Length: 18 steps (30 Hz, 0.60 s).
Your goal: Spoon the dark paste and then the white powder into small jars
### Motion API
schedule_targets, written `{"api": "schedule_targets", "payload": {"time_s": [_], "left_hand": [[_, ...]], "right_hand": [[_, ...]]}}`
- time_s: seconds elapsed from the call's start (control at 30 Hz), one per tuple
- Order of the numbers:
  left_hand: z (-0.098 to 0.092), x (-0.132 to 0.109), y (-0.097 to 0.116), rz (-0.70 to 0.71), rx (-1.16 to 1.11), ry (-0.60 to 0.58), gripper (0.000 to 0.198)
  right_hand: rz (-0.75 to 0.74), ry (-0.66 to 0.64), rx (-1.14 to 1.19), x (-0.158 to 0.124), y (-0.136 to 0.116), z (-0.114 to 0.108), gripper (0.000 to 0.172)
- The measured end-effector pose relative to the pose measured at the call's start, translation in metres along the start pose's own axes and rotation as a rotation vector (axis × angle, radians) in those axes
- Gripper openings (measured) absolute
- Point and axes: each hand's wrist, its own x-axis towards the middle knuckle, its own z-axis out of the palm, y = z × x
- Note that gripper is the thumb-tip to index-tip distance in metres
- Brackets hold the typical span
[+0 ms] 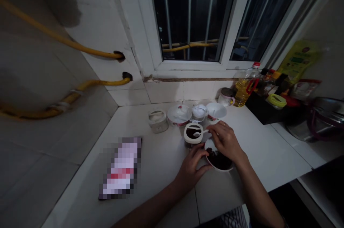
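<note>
My right hand (225, 141) pinches the handle of a small white spoon (197, 134). The spoon's bowl is over the mouth of a square jar with a cream rim (193, 141), which has dark contents. Just in front of that jar is a white bowl (210, 145), partly filled with a dark substance (221, 161). My left hand (191, 166) grips this bowl at its left edge, thumb and fingers along the rim. My right wrist and forearm cover the bowl's right side.
Behind the jar stand a clear lidded container (158, 122), a covered bowl (179, 115), a small jar (199, 112) and another white bowl (216, 110). An oil bottle (242, 90) is by the window. A blurred-out bright object (120, 169) lies on the left counter.
</note>
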Motion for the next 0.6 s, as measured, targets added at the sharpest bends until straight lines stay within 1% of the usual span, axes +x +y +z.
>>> {"api": "schedule_targets", "payload": {"time_s": [0.13, 0.2, 0.23, 0.33, 0.43, 0.53, 0.6], "left_hand": [[0.0, 0.0, -0.001, -0.014, 0.012, 0.007, 0.022], [-0.001, -0.001, 0.0, -0.018, 0.013, 0.003, 0.022], [-0.001, -0.001, 0.0, -0.017, 0.012, 0.002, 0.022], [-0.002, -0.001, 0.002, -0.015, 0.017, -0.001, 0.021], [-0.003, 0.0, 0.004, -0.011, 0.019, -0.006, 0.022], [-0.003, 0.0, 0.004, 0.001, 0.012, -0.006, 0.022], [-0.002, 0.0, 0.003, 0.001, 0.012, -0.003, 0.021]], "right_hand": [[0.115, 0.139, 0.078, -0.007, 0.003, -0.012, 0.018], [0.183, 0.156, 0.077, -0.012, 0.009, -0.021, 0.016], [0.21, 0.137, 0.059, -0.014, 0.013, -0.024, 0.016], [0.255, 0.011, -0.052, -0.019, 0.023, -0.029, 0.017], [0.29, -0.138, -0.143, -0.019, 0.025, -0.024, 0.02], [0.334, -0.299, -0.069, -0.018, 0.021, -0.017, 0.023], [0.386, -0.355, 0.047, -0.017, 0.018, -0.015, 0.024]]}}
